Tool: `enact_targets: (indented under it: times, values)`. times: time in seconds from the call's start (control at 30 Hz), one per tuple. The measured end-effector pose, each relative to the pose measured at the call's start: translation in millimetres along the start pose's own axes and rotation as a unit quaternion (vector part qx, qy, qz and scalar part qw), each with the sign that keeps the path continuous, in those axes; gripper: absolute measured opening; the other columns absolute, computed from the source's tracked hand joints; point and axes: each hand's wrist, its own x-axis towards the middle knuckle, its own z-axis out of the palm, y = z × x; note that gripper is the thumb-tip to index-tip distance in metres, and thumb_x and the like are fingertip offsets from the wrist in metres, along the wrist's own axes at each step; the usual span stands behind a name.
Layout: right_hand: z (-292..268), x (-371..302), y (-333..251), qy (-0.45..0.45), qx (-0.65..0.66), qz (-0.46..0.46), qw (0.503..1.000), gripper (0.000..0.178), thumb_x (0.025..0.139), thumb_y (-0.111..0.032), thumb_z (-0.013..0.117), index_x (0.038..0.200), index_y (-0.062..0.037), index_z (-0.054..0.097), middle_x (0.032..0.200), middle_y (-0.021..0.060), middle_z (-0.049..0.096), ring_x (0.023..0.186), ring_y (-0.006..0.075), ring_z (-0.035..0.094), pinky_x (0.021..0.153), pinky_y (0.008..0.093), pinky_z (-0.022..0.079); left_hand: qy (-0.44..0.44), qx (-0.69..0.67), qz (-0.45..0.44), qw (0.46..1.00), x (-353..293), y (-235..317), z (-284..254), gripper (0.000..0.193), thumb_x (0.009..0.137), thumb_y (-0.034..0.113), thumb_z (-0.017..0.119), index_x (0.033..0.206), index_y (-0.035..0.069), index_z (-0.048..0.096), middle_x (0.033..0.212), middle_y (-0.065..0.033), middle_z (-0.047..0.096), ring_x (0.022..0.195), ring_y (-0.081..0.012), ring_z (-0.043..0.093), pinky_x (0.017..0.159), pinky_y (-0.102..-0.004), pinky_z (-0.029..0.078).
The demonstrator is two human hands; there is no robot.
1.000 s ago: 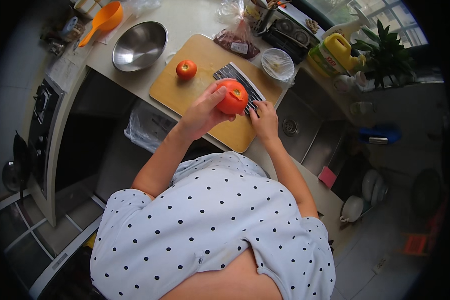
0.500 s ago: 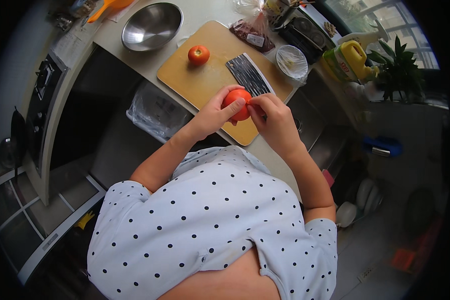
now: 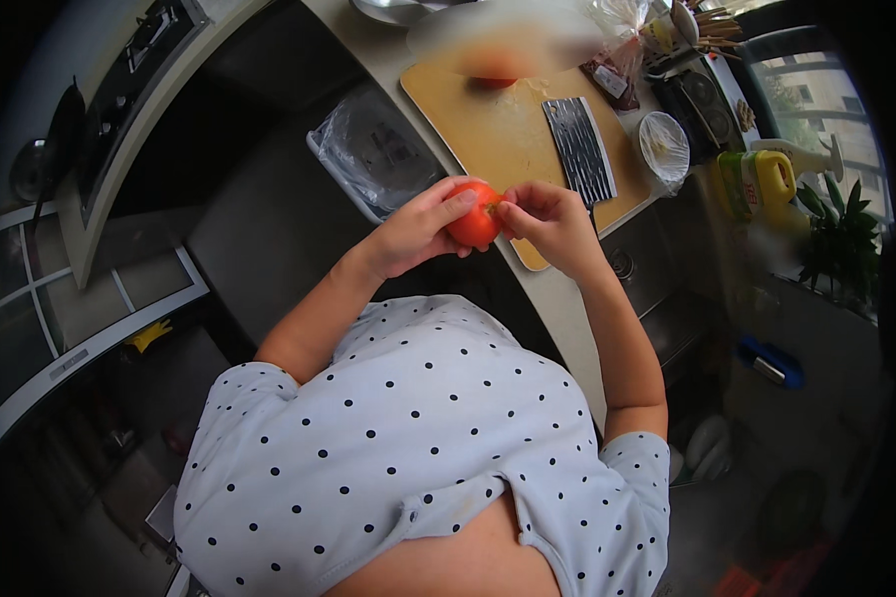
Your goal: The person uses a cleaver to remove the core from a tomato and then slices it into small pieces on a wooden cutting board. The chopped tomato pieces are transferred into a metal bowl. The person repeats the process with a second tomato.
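My left hand is wrapped round a red tomato, held just off the front edge of the cutting board. With thumb and fingertips together, my right hand pinches the green stem on the tomato's right side. On the yellowish board lies a cleaver with a patterned dark blade, its handle pointing toward me and partly behind my right hand. A second tomato sits near the board's far side, mostly lost in a blurred patch.
Left of the board, below the counter, stands a bin lined with a clear bag. To the board's right are a bowl under plastic film, a bag of dark red food, a yellow jug and a plant. A sink lies right.
The view has turned, so the board and counter sit further right and the bin shows more. The held tomato has come off the board's edge, and its stem now faces my right fingers.
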Motion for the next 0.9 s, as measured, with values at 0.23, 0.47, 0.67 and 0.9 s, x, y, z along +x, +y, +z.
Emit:
enact_targets:
  times: [0.23, 0.47, 0.67, 0.9]
  values:
    - [49, 45, 18, 0.043, 0.212, 0.086, 0.972, 0.015, 0.087, -0.01, 0.063, 0.094, 0.0024, 0.059, 0.081, 0.0049, 0.061, 0.07, 0.0097, 0.059, 0.064, 0.0215, 0.049, 0.007, -0.159, -0.015, 0.987, -31, 2, -65, 0.044, 0.095, 0.033, 0.049, 0.129, 0.008, 0.038, 0.113, -0.0127, 0.051, 0.089, -0.0236, 0.058, 0.072, -0.0294, 0.048]
    - [103, 134, 26, 0.078, 0.073, -0.001, 0.994, 0.014, 0.086, -0.006, 0.06, 0.096, 0.0032, 0.062, 0.085, 0.0078, 0.066, 0.073, 0.0126, 0.064, 0.068, 0.0249, 0.052, 0.064, -0.156, 0.083, 0.982, -62, 49, -148, 0.044, 0.094, 0.031, 0.049, 0.13, 0.008, 0.039, 0.117, -0.0126, 0.05, 0.092, -0.0267, 0.058, 0.071, -0.0298, 0.047]
    - [119, 169, 68, 0.089, -0.284, -0.1, 0.949, 0.027, 0.074, -0.001, 0.061, 0.102, -0.0023, 0.064, 0.094, 0.018, 0.063, 0.082, 0.0297, 0.064, 0.075, 0.035, 0.051, 0.043, -0.137, 0.085, 0.986, -49, 88, -163, 0.048, 0.092, 0.029, 0.053, 0.133, 0.01, 0.036, 0.119, -0.0167, 0.048, 0.104, -0.0334, 0.056, 0.08, -0.0346, 0.051]
    - [-22, 75, 105, 0.462, -0.609, 0.082, 0.64, 0.036, 0.075, -0.003, 0.057, 0.11, -0.0037, 0.05, 0.102, 0.0197, 0.055, 0.099, 0.0378, 0.054, 0.077, 0.049, 0.045, 0.039, -0.143, 0.046, 0.988, -26, 84, -164, 0.055, 0.087, 0.017, 0.063, 0.13, 0.006, 0.032, 0.12, -0.0185, 0.047, 0.11, -0.0337, 0.054, 0.093, -0.0424, 0.05]
